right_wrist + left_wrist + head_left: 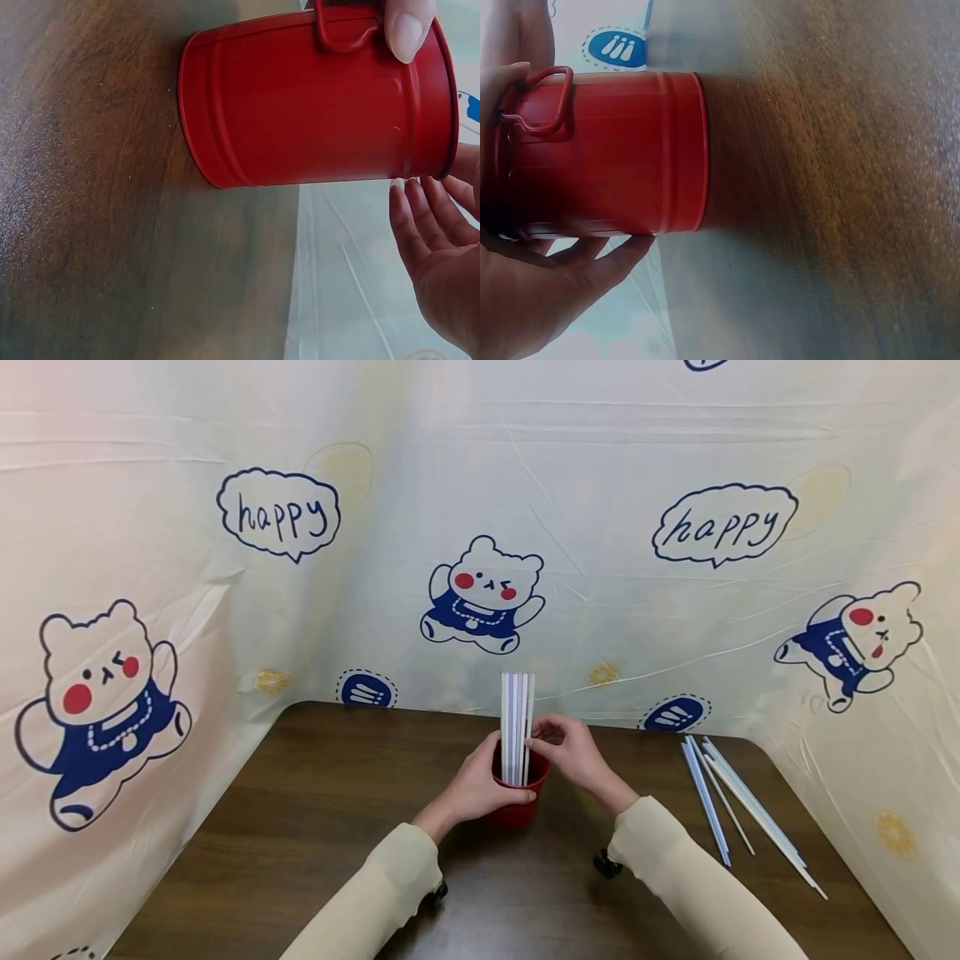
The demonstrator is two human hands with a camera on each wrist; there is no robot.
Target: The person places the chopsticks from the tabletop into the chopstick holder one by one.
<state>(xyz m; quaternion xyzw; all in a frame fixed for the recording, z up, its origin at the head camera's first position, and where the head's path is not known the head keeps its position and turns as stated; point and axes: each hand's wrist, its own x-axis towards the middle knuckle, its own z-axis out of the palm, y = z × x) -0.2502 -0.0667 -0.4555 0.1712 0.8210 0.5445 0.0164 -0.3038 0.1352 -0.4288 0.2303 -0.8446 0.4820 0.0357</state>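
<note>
The left hand is wrapped around the cup near its rim, thumb on the near side beside the handle and fingers around the far side; this grip probably serves to keep the cup steady. The cup stands upright on the surface, between the two hands, which lets both reach it.

The sticks stand on end in it, close together and rising well above both hands. The cup's wall seems to keep them upright, since the left hand holds the cup rather than the bundle.

The right hand pinches the right edge of the bundle with thumb and forefinger, the other fingers reaching to the far side of the rim; how many sticks it has cannot be told. Such a light hold would suit things so thin.

To the right of the right hand, well apart, loose sticks lie fanned on the surface, perhaps there to be within that hand's reach.
</note>
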